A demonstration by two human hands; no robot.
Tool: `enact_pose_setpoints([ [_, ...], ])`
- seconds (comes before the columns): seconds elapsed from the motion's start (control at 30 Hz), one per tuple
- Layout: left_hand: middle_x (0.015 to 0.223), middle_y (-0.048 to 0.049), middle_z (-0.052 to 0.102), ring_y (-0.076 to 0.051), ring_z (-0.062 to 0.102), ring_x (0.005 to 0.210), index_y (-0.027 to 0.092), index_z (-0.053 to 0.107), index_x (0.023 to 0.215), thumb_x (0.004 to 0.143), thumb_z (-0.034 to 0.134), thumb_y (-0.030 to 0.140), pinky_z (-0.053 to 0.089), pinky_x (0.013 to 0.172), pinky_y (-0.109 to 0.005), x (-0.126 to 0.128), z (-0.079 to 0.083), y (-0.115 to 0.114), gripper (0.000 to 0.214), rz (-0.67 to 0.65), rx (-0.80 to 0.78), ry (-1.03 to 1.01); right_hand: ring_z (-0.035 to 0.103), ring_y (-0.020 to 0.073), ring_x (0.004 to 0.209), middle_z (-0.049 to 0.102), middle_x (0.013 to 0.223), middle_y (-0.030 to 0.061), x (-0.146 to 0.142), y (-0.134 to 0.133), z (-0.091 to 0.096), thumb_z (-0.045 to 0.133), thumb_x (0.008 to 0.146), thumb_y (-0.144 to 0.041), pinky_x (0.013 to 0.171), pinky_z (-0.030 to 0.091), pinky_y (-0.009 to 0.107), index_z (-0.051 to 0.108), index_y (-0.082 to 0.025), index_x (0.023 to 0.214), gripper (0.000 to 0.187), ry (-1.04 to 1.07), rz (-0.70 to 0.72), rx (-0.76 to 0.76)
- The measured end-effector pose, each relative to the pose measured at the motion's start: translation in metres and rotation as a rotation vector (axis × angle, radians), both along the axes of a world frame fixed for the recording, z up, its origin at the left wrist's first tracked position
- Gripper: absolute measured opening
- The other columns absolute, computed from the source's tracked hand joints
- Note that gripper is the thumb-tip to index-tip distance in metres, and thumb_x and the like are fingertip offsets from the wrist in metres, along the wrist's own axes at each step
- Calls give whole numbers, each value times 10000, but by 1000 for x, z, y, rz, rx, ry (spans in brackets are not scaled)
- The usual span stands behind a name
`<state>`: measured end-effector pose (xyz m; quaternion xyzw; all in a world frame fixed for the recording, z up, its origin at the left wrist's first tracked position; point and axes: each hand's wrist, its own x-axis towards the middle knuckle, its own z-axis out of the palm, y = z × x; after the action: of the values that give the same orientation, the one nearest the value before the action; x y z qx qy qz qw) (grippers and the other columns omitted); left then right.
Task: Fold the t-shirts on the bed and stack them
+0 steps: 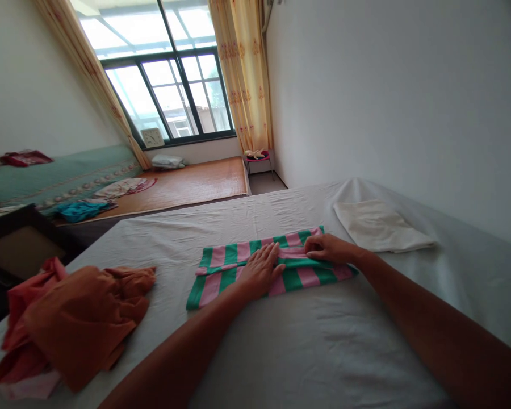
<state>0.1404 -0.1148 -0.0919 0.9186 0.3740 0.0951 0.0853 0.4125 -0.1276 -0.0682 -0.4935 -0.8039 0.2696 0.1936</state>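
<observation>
A green and pink striped garment (221,278) lies folded into a long flat band on the white sheet (281,346). My left hand (259,270) rests flat on its middle, fingers stretched out. Toward the garment's right end, my right hand (329,247) has its fingers curled in a pinch at the fabric's upper layer. The fingertips seem to grip the striped cloth, though the exact hold is partly hidden. Which kind of garment it is does not show in this folded state.
A folded white cloth (378,225) lies right of the garment. On the left sits a heap of orange clothing (85,312) and red clothing (15,307). Beyond the sheet's far edge are a low bed with a brown mat (196,176) and a small stool (258,156). A wall (392,102) borders the right.
</observation>
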Motion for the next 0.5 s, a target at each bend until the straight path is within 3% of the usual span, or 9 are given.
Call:
enact_pose_setpoints([
  [0.13, 1513, -67, 280, -225, 204, 1404, 206, 334, 1431, 949, 216, 537, 166, 1145, -425, -22, -4, 10, 597, 42, 67, 59, 555, 141, 663, 638, 742, 12, -3, 0, -1, 556, 774, -327, 603, 391, 237, 658, -162, 857, 212, -29, -4, -3],
  [0.23, 1520, -55, 260, -213, 196, 1407, 214, 331, 1434, 948, 214, 537, 172, 1142, -404, -53, -5, 16, 595, 103, 87, 108, 529, 128, 624, 609, 701, -2, -2, 1, -2, 568, 758, -320, 566, 367, 225, 663, -168, 869, 211, -55, -27, -6],
  [0.4, 1502, -46, 308, -240, 251, 1388, 230, 374, 1412, 948, 241, 464, 218, 1114, -441, -123, -6, 22, 536, 366, 105, 165, 508, 114, 572, 564, 630, -26, -1, 0, 0, 559, 787, -312, 553, 350, 211, 668, -206, 951, 224, -120, -38, 53],
  [0.5, 1454, -110, 388, -257, 342, 1341, 162, 444, 1358, 926, 279, 429, 276, 1085, -430, -157, -5, 26, 534, 480, 129, 113, 558, 132, 641, 634, 735, 6, -14, -6, 5, 531, 830, -301, 630, 385, 236, 691, -241, 952, 210, -183, -95, 200],
])
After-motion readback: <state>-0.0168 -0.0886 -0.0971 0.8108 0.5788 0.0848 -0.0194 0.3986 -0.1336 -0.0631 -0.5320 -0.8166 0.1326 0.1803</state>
